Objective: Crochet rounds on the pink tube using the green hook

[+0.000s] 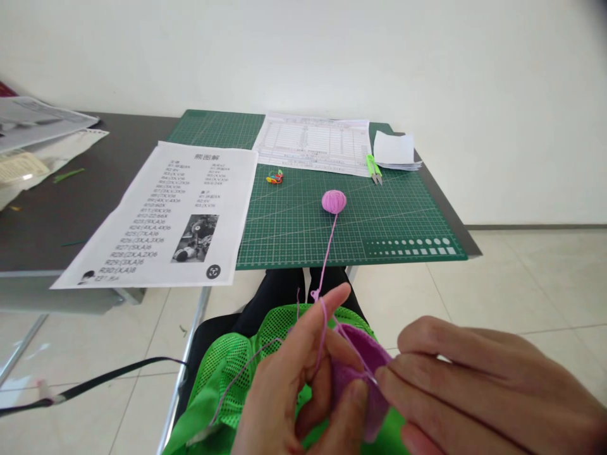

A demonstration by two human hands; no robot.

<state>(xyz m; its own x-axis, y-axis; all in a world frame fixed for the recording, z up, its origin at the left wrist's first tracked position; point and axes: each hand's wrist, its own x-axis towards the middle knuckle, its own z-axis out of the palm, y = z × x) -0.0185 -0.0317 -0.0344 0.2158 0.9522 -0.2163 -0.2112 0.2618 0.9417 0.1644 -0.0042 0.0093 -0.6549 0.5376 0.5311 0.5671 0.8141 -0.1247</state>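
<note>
My left hand (289, 379) pinches the edge of a pink crochet piece (363, 344), a cupped shape held above my lap. Pink yarn (327, 249) loops over the raised index finger and runs up to a small yarn ball (334, 201) on the table. At the piece's edge, my right hand (474, 385) is closed around a thin crochet hook (372, 380). Only a small bit of the hook's metal shows; the fingers hide the rest. The two hands nearly meet at the working stitch.
On a green cutting mat (294, 230) lie colourful stitch markers (274, 177), green thread snips (374, 169), a printed table sheet (313, 142) and a white paper stack (393, 150). A printed pattern sheet (161, 202) overhangs the table's front edge. Green mesh fabric (227, 373) covers my lap.
</note>
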